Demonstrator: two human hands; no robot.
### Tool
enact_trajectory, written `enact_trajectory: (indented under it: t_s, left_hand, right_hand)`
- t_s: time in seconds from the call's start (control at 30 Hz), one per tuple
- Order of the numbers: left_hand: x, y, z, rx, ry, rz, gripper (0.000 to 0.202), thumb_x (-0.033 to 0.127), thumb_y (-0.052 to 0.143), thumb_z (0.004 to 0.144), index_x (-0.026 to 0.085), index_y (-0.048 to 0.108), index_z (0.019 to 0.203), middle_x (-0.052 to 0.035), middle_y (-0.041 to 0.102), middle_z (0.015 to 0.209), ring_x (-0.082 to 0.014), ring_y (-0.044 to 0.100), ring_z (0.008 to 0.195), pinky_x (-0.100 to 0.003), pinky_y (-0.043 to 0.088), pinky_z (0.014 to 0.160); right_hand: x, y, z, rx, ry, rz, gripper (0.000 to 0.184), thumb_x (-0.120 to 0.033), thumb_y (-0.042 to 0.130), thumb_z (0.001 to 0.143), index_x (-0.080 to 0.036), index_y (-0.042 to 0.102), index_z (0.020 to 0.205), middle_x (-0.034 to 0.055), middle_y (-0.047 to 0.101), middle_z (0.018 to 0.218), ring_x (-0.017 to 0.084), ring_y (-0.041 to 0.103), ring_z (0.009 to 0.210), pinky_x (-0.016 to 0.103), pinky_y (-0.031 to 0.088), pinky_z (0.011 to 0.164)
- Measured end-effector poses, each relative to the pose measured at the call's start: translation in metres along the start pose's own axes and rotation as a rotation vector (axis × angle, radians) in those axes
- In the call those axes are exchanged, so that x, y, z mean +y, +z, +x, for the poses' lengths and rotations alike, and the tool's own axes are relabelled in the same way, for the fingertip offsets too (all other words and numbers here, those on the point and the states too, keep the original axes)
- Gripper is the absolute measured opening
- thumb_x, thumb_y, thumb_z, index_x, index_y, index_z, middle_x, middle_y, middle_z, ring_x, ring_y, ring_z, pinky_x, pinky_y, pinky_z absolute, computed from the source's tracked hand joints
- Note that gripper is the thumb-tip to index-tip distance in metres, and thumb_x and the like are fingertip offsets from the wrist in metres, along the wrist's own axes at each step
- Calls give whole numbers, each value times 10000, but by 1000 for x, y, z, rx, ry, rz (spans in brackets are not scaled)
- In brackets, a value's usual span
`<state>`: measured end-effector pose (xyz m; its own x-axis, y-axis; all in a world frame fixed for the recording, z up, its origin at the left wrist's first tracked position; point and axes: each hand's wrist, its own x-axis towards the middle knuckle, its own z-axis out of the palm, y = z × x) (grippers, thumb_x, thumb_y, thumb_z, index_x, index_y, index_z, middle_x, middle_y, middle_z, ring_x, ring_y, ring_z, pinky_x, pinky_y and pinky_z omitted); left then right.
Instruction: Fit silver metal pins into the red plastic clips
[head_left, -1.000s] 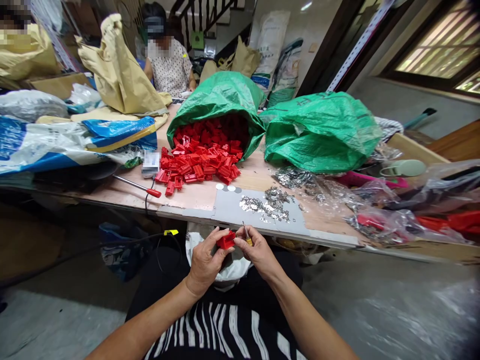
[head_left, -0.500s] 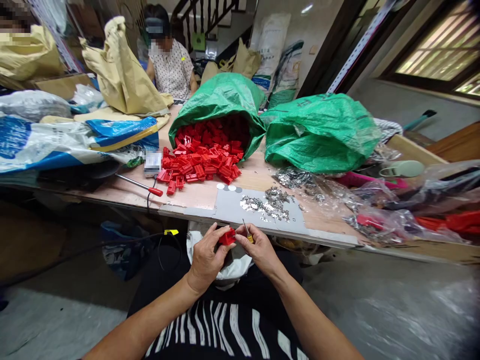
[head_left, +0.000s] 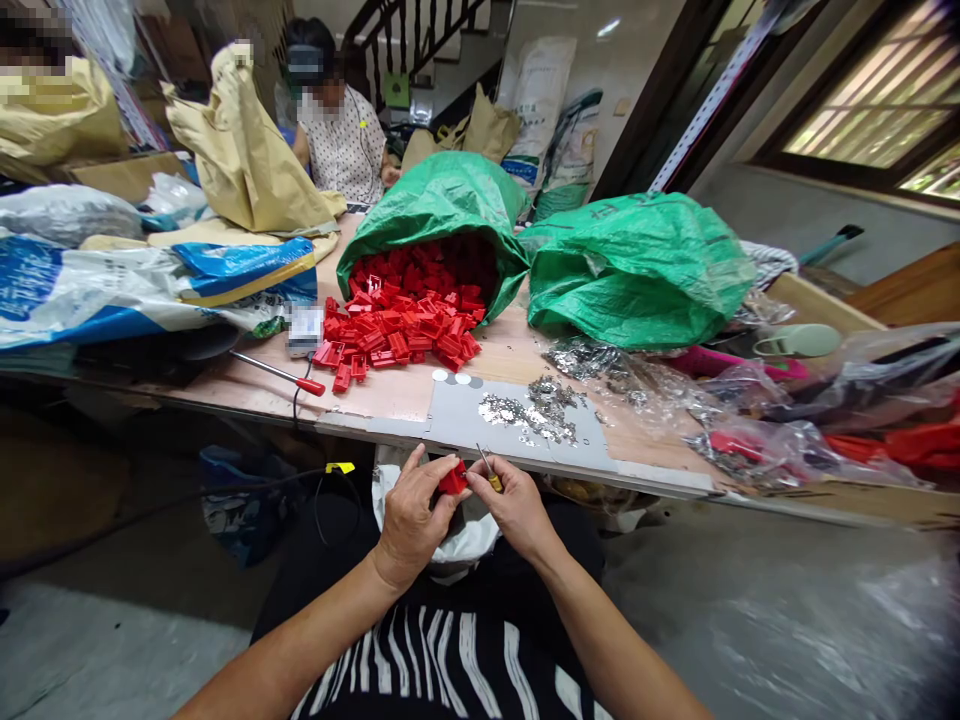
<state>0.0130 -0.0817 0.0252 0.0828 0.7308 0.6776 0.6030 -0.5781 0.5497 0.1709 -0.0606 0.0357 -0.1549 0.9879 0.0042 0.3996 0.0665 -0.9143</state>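
Note:
My left hand (head_left: 415, 515) pinches a red plastic part (head_left: 453, 478) between thumb and fingers, over a white bag (head_left: 463, 548) in my lap. My right hand (head_left: 516, 503) is closed around a small screwdriver (head_left: 493, 474) with a yellow handle, its thin shaft pointing up and left. The right thumb and forefinger meet the right side of the red part; whether they pinch a small metal piece there is too small to tell. Beyond my hands, thin metal pieces (head_left: 551, 408) lie heaped on a grey sheet (head_left: 450, 415) at the table edge.
Red plastic parts (head_left: 405, 320) spill from an open green sack (head_left: 442, 185). Another green sack (head_left: 637, 270) lies to its right. A red-handled rod (head_left: 281, 374) rests at the left. Clear plastic bags (head_left: 810, 450) crowd the right. Across the table sits a person (head_left: 341, 145).
Both hands stay together at the red part. The screwdriver shaft leans slightly more to the left, and the view has shifted a little.

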Motion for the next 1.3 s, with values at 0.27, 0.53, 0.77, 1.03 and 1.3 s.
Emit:
enact_trajectory:
  t_s: [0.27,0.53,0.77,1.03,1.3]
  left_hand:
    - [-3,2,-4,-26,36,22,343,142,595,832,186,550,1168,-58,713,1050,-182,676,960,-477,412,1056]
    - [-4,3,-5,-48,35,18,331,127,565,845,185,552,1171,-58,711,1059,-173,674,964,-488,387,1073]
    - [-4,5,-7,-42,-42,-47,321,136,581,838,199,564,1152,-41,709,1060,-165,674,958,-466,393,1081]
    - [-4,5,-6,-35,-112,-60,289,224,599,842,214,583,1131,-52,721,1049,-224,653,1045,-457,456,1026]
    - [-6,5,-12,-39,-207,-57,311,235,627,822,235,597,1132,-29,721,1056,-263,567,1176,-441,502,976]
  right_hand:
    - [2,2,1,-1,81,10,196,-366,547,777,-185,572,705,-27,544,617,119,455,567,228,350,543]
    - [-5,2,-2,29,67,-120,172,-330,519,799,-191,570,713,-19,579,651,128,485,602,238,365,593]
    - [-4,1,-1,16,78,-99,177,-339,513,800,-189,557,717,-23,563,653,123,471,600,234,361,593]
    - [-1,0,0,-8,55,-84,178,-339,515,808,-187,548,720,-31,536,647,118,450,602,232,341,573]
    - [2,-6,1,-99,-26,-14,160,-327,540,819,-186,551,745,-28,527,678,111,435,626,226,338,575]
